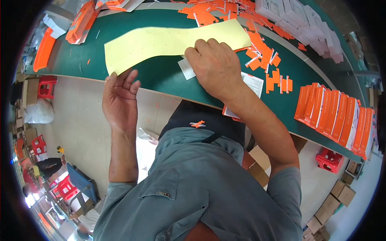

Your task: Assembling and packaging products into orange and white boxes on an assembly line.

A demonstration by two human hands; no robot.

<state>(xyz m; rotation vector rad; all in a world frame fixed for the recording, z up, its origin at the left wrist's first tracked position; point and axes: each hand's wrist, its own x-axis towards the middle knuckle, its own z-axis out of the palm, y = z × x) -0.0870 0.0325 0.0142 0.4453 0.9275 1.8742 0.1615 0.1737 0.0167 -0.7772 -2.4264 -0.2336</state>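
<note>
A long pale yellow paper strip point(157, 42) is raised over the green table, bent in a wave along its length. My left hand point(122, 90) pinches its near left corner between thumb and fingers, the other fingers loosely curled. Along the strip's right half, my right hand point(215, 66) is closed with bent fingers over the near edge; its thumb side is partly hidden. Below that wrist lie a white printed box point(252, 83) with orange edges and a small white paper piece point(186, 69), both partly covered.
Orange cardboard scraps point(263, 52) litter the table's far and right side. A row of orange-and-white boxes point(333, 114) stands along the right edge, with stacked white boxes point(297, 20) behind. Orange pieces point(82, 24) lie far left. Red stools point(329, 160) stand on the floor.
</note>
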